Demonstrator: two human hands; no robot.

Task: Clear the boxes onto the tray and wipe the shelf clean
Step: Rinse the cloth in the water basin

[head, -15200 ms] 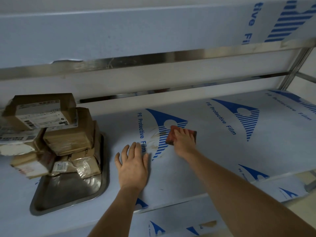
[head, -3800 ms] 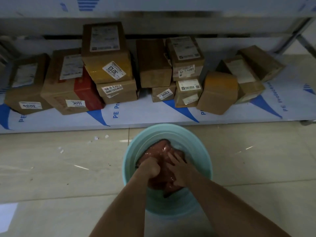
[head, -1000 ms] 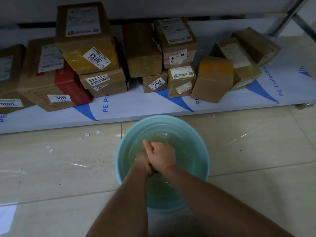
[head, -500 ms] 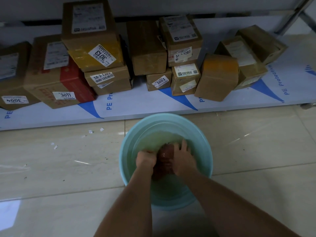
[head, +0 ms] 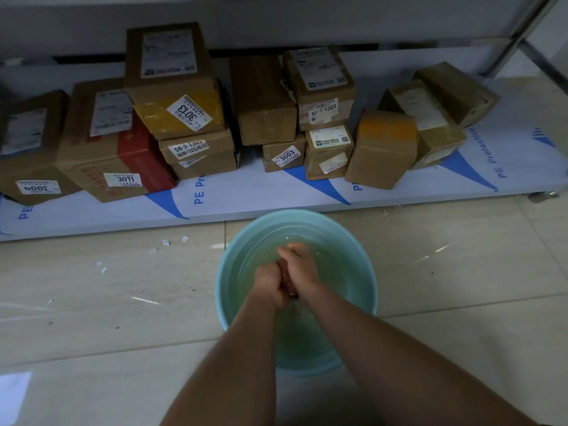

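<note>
Over teal basin (head: 227, 281): my left hand (head: 269, 282) and right hand (head: 302, 269) clench reddish cloth (head: 289, 282), wringing. Step: rinsing. Next: squeeze dry, resume wiping shelf (head: 399, 192).

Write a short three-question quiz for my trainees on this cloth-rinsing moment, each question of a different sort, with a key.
1. True or false: the basin stands on the shelf among the boxes.
2. Which box sits on top of the box labelled 58-3? A) the 3013 box B) the 3004 box C) the 3003 box
3. Fill in: the left hand and right hand squeeze the ____ between them over the water.

Key: 1. False, it stands on the floor tiles in front of the shelf. 2. A. 3. cloth, only a reddish sliver shows.
</note>
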